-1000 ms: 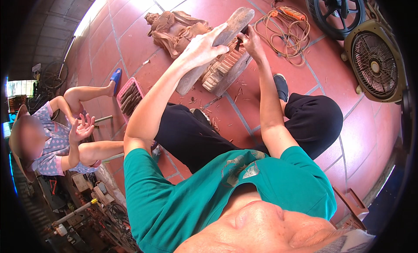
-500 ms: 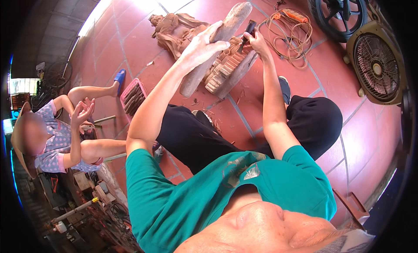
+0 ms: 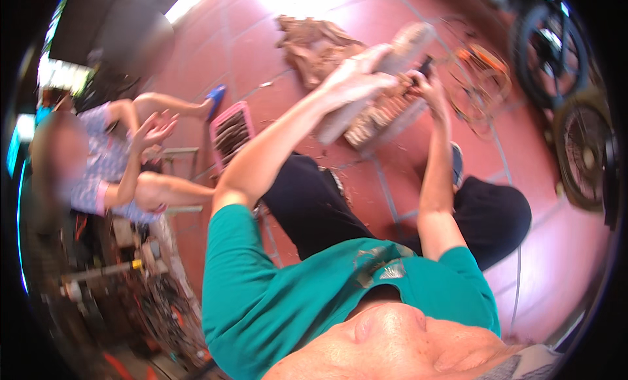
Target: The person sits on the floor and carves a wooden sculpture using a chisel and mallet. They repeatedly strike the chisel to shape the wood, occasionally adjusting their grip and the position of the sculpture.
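My left hand (image 3: 360,76) lies across a long, rounded wooden board (image 3: 409,43), fingers at its far edge and thumb stretched over it toward the carving. Beside that board, a carved wooden piece (image 3: 373,121) with ridged relief rests on the floor, and a flat grey board (image 3: 399,128) runs along its other side. My right hand (image 3: 428,89) grips a dark-handled tool (image 3: 426,66) at the upper end of the carving. Blur and my fingers hide the tool's working end. A second carved wooden figure (image 3: 317,46) lies beyond my left hand.
At left sits a person (image 3: 91,157) with raised hands, near a pink basket (image 3: 247,115) of several dark slender tools. A coiled cord with an orange power strip (image 3: 487,56), a wheel (image 3: 549,50) and a fan (image 3: 582,148) stand right. Wood chips dot the tiled floor (image 3: 366,203).
My view has shifted, so the scene sits farther right and is blurred. My left thumb is closer to the carving and right hand. Both hands stay at the wood.
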A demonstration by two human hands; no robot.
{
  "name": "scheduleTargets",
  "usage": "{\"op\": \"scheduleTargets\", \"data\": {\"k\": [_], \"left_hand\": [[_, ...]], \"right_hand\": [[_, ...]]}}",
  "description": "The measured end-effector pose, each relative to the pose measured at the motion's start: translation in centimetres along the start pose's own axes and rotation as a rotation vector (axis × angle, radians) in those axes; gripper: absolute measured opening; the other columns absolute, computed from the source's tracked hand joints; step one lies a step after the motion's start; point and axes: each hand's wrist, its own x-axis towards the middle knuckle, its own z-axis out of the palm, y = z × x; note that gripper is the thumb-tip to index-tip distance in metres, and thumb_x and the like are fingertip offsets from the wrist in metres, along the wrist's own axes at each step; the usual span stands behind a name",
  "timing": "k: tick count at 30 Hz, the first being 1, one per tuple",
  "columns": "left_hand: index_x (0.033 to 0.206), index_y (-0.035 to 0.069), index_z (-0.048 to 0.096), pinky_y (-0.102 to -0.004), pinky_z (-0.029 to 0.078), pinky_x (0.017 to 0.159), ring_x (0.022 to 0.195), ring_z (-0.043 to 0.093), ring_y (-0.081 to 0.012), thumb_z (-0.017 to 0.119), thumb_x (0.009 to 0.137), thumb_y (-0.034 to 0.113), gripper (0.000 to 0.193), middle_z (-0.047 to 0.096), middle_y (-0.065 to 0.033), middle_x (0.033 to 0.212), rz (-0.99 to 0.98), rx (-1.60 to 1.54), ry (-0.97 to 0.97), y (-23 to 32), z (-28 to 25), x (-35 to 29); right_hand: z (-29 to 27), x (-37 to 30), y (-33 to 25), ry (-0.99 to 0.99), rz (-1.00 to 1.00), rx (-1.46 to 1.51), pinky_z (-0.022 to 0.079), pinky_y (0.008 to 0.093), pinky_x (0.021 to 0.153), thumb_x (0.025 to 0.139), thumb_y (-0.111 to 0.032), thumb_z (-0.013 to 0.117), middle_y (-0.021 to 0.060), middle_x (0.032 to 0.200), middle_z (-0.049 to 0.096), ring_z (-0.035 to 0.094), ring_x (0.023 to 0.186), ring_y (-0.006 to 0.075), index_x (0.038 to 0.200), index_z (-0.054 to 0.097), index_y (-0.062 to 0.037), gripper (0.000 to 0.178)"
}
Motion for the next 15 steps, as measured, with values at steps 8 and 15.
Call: {"op": "scheduleTargets", "data": {"k": [8, 15], "left_hand": [[0.151, -0.002, 0.037, -0.0416, 0.039, 0.114, 0.136, 0.050, -0.0375, 0.071, 0.083, 0.046, 0.089, 0.047, -0.0243, 0.151, 0.119, 0.128, -0.029, -0.8, -0.2, -0.2], [0.151, -0.003, 0.038, -0.0417, 0.045, 0.107, 0.125, 0.059, -0.0373, 0.071, 0.082, 0.036, 0.085, 0.056, -0.0274, 0.139, 0.137, 0.061, -0.011, -1.4, -0.2, -0.2]], "right_hand": [[0.8, -1.1, -0.4, -0.003, 0.051, 0.005, 0.058, 0.0276, 0.069, 0.105, -0.015, 0.057, 0.0063, 0.106, 0.067, 0.067, 0.082, 0.0140, 0.134, 0.048, -0.0085, 0.031], [0.2, -0.5, 1.1, 0.005, 0.076, -0.041, 0.058, 0.0272, 0.067, 0.107, -0.022, 0.055, 0.0051, 0.113, 0.065, 0.067, 0.090, 0.0135, 0.138, 0.047, -0.0113, 0.034]]}}
